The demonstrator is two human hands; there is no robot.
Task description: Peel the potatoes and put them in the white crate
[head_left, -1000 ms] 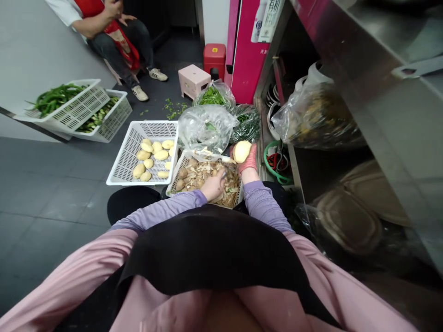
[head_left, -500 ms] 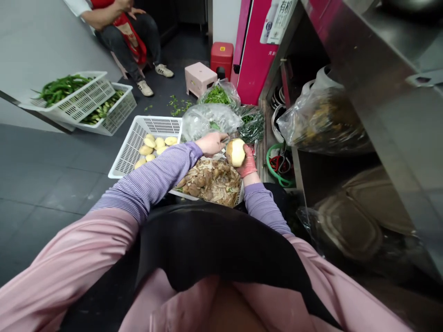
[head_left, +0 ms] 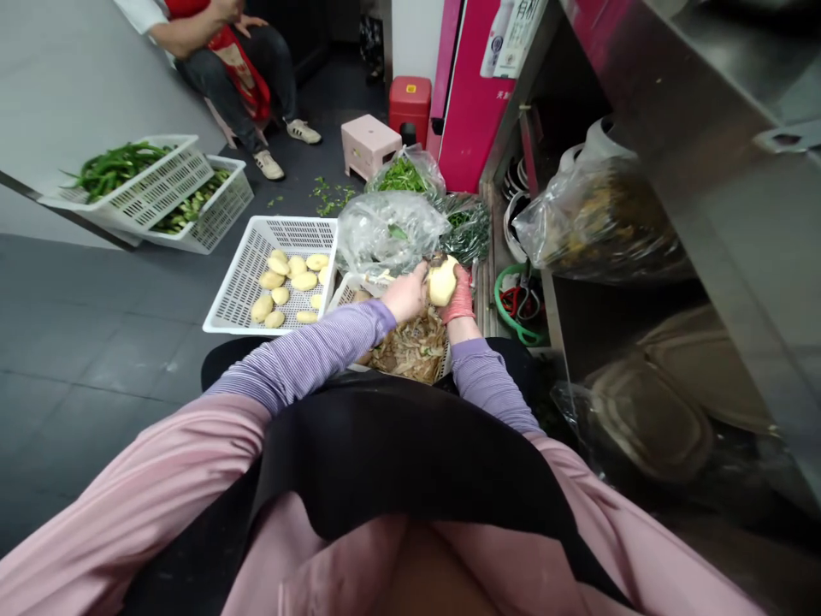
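My right hand (head_left: 459,295), in a reddish glove, is wrapped round a partly peeled potato (head_left: 442,282). Pale flesh faces me, and brown skin shows along its upper left. My bare left hand (head_left: 409,293) is closed against the potato's left side. A small peeling tool is in its fingers, mostly hidden, so its exact shape cannot be made out. Both hands are above a white basket (head_left: 339,295) of potato peelings (head_left: 414,349), partly covered by my left forearm. Left of it, a second white basket (head_left: 221,299) holds several peeled potatoes (head_left: 273,280).
Plastic bags of greens (head_left: 394,227) lie just beyond the baskets. A pink stool (head_left: 370,141) and a red stool (head_left: 410,103) stand farther back. Tilted crates of green vegetables (head_left: 154,184) are at left, near a seated person (head_left: 237,68). Metal shelving (head_left: 718,214) rises at right.
My left hand has come down and nearer to me along the potato's left side. Its forearm has shifted right, uncovering more peeled potatoes. The potato has turned slightly in my right hand.
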